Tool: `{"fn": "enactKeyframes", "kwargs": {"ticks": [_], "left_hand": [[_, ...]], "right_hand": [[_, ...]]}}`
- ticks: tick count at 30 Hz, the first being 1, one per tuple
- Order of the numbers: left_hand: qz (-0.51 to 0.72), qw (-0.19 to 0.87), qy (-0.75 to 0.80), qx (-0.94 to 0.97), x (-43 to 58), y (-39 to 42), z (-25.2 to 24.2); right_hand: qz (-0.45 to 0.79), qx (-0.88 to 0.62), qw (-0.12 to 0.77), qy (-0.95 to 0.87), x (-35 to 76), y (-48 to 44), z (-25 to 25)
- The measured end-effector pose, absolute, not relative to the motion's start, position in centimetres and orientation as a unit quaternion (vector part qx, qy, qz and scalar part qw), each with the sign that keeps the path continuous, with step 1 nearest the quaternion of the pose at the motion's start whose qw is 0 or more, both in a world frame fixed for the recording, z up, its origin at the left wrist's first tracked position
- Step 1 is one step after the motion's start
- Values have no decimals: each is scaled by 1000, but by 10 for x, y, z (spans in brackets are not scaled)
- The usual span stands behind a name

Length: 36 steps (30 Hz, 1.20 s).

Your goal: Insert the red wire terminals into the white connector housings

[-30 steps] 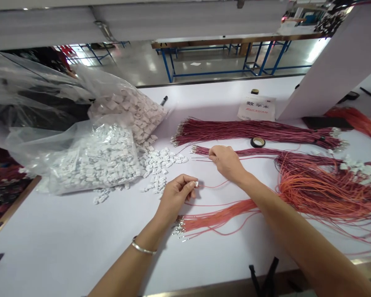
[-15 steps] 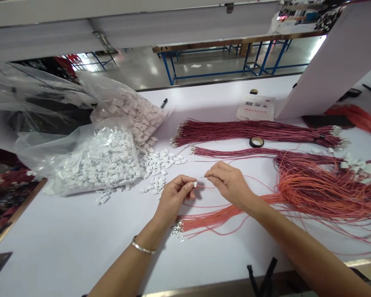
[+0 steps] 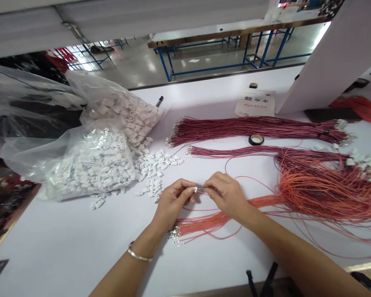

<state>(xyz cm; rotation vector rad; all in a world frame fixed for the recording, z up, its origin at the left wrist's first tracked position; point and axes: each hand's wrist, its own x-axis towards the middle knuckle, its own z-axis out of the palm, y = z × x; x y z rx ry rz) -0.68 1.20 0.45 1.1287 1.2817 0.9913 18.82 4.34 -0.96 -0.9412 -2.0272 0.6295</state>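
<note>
1. Orange wires (image 3: 200, 225) are running behind the right hand (image 3: 227, 194), partly hidden.
2. The left hand (image 3: 175, 199) is pinching a white connector housing (image 3: 196, 189) in closed fingers above the counter (image 3: 80, 251), mostly covering it.
3. The right hand's fingers are pressing together on a wire tip (image 3: 201, 188) beside it; contact is hard to tell.
4. Maroon wires (image 3: 241, 128) are lying beyond.

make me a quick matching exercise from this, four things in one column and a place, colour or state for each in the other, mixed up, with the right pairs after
1. left hand
2. right hand
3. tape roll
4. bracelet

A. between two dark red wire bundles
B. pinching a thin wire near its tip
C. silver
D. holding a small white connector

Pairs: 1-D, 2-B, 3-A, 4-C
</note>
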Motion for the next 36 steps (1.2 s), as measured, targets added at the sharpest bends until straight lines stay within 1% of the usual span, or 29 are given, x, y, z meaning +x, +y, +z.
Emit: {"fn": "enactKeyframes", "kwargs": {"ticks": [7, 20, 28, 36], "left_hand": [[418, 553, 542, 475, -8, 12, 3], [401, 553, 543, 489, -7, 10, 2], [404, 558, 538, 486, -4, 12, 5], [381, 571, 534, 493, -6, 11, 7]], "right_hand": [[208, -398, 373, -812, 188, 43, -7], [238, -418, 334, -811, 183, 40, -7], [271, -394, 322, -817, 184, 40, -11], [273, -378, 323, -824, 185, 41, -12]]}}
